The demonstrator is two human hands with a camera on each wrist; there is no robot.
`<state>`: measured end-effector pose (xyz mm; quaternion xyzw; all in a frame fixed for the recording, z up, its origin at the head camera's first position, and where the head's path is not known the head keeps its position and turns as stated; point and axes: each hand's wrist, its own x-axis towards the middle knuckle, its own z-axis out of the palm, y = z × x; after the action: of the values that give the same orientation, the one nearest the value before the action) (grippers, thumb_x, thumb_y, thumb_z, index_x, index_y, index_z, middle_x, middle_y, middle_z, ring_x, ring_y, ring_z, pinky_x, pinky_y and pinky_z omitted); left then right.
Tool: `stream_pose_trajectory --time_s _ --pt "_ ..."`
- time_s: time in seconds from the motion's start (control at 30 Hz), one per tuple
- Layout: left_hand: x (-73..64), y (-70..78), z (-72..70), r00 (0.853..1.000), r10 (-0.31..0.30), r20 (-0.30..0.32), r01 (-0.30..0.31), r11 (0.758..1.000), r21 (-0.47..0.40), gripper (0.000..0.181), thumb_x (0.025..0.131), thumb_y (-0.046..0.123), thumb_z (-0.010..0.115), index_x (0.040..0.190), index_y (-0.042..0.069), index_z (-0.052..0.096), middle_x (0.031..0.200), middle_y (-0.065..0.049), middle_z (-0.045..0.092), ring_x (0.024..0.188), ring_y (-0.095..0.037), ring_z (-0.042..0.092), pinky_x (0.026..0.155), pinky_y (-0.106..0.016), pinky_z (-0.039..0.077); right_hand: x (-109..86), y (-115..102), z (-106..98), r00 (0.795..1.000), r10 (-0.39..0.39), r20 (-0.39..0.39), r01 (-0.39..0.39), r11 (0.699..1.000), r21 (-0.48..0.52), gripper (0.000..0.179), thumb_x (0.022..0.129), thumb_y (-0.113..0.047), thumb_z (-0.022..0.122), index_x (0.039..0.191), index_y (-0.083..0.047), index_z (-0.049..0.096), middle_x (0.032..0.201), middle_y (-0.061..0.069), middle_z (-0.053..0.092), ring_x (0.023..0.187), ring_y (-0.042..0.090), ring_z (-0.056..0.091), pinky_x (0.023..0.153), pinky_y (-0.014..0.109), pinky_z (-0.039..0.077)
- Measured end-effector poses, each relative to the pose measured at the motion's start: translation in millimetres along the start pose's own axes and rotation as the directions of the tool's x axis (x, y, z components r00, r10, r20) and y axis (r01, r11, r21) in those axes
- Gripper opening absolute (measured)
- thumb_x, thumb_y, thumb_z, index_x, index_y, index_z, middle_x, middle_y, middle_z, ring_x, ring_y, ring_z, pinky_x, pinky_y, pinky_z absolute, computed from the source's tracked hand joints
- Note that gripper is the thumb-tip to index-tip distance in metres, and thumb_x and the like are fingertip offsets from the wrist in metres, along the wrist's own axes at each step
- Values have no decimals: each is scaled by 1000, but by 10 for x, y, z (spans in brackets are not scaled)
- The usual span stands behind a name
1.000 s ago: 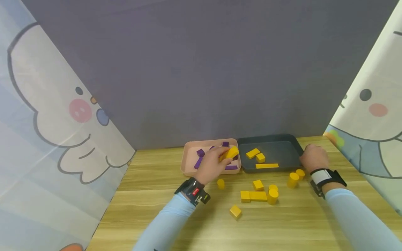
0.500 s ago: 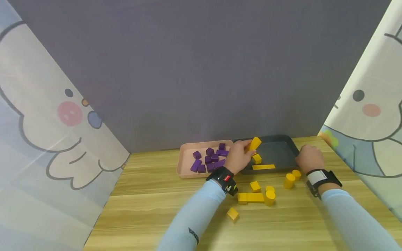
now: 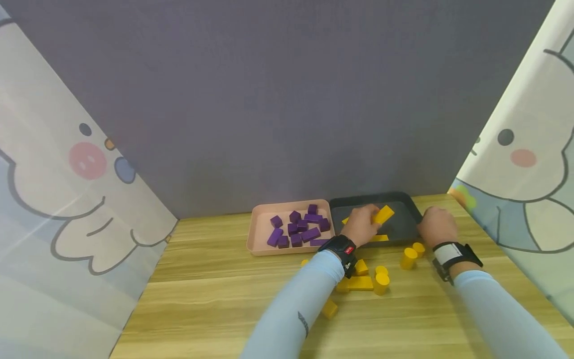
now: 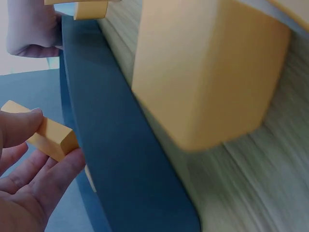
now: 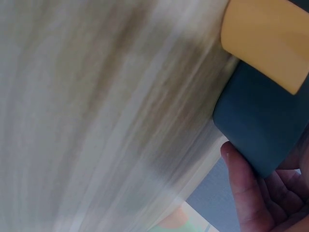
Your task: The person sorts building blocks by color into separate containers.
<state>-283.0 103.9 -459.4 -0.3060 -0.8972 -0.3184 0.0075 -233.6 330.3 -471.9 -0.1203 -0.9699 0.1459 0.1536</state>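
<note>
My left hand pinches a yellow rectangular block between thumb and fingers, above the dark tray. In the left wrist view the block sits tilted in the fingertips, on the inner side of the tray's wall. Beneath the hand, a thin yellow strip lies in the tray; other yellow pieces there are mostly hidden. My right hand holds the tray's right end. In the right wrist view its fingers curl about the tray's corner.
Left of the dark tray stands a pink tray with several purple blocks. On the wooden table in front are yellow cylinders, a flat yellow block and a cube partly behind my left sleeve. A grey panel rises behind.
My left hand has carried the yellow block rightward from above the pink tray to above the dark tray. My right hand stays at the tray's end. The head view has shifted slightly.
</note>
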Motion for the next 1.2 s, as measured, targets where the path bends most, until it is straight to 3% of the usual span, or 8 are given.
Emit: stream_pose_trajectory --time_s 0.3,0.6,0.93,1.2 --pt "98 13 54 998 -7 62 -2 991 135 40 94 19 76 132 16 65 120 3 73 102 -7 68 86 -15 54 19 1 10 999 21 24 -21 1000 -15 18 78 -4 64 65 9 62 62 23 59 59 43 59 50 54 48" --pt "131 2 119 997 -56 61 47 988 149 38 92 19 78 128 18 67 119 5 73 100 -6 68 87 -17 55 33 2 21 998 46 47 -45 999 -23 20 79 -6 66 67 9 63 63 22 60 60 43 60 51 53 49" --pt "127 -45 66 993 -88 84 72 981 181 33 89 15 79 121 17 72 116 4 75 99 -9 69 87 -20 56 52 7 24 999 31 43 -30 999 -18 20 79 -7 67 67 9 63 64 25 61 63 46 61 56 57 50" --pt "100 -66 22 993 -70 93 54 984 167 27 92 15 75 119 17 74 115 4 75 95 -9 68 81 -19 55 41 10 20 999 21 36 -20 1000 -20 20 78 -6 68 68 11 63 63 25 59 60 44 59 52 54 47"
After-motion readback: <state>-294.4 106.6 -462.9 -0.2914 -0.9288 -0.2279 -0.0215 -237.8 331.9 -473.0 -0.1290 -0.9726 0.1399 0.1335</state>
